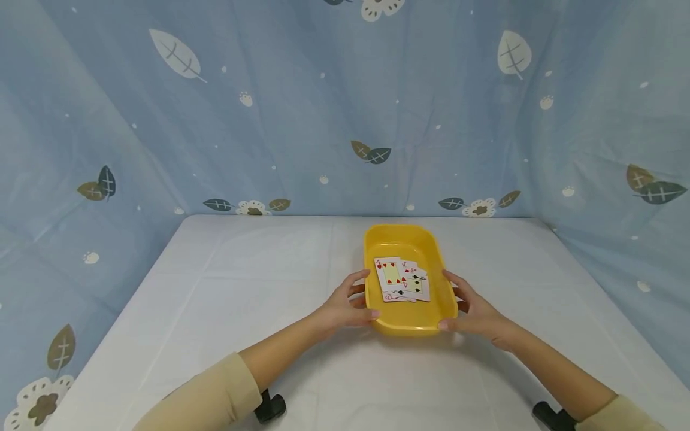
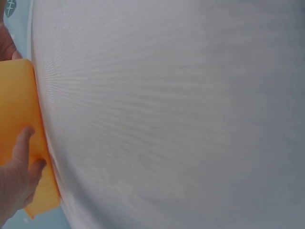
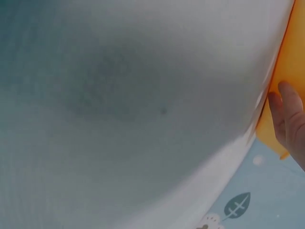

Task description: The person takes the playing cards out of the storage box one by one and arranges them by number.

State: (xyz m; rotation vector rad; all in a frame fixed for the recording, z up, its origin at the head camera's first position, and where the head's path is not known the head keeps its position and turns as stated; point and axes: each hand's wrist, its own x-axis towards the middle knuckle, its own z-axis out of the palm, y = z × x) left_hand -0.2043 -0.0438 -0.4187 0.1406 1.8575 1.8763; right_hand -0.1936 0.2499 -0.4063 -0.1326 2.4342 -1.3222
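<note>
A yellow plastic tray (image 1: 412, 315) with rounded corners is in the middle of the head view. Several overlapping playing cards (image 1: 401, 280) lie face up on its floor, a four of hearts on the left. My left hand (image 1: 347, 305) grips the tray's left side, thumb at the near rim and fingers along the wall. On the opposite side my right hand (image 1: 477, 311) holds it in the same way. In the left wrist view, fingers (image 2: 23, 148) touch the tray's outer wall (image 2: 16, 100); the right wrist view shows the right fingers (image 3: 290, 100) against its wall too.
A white cloth (image 1: 259, 287) covers the table. Behind and at both sides hangs a blue curtain (image 1: 302, 102) with leaf and flower prints. Black straps or mounts show by the left forearm (image 1: 269, 407) and the right forearm (image 1: 552, 416).
</note>
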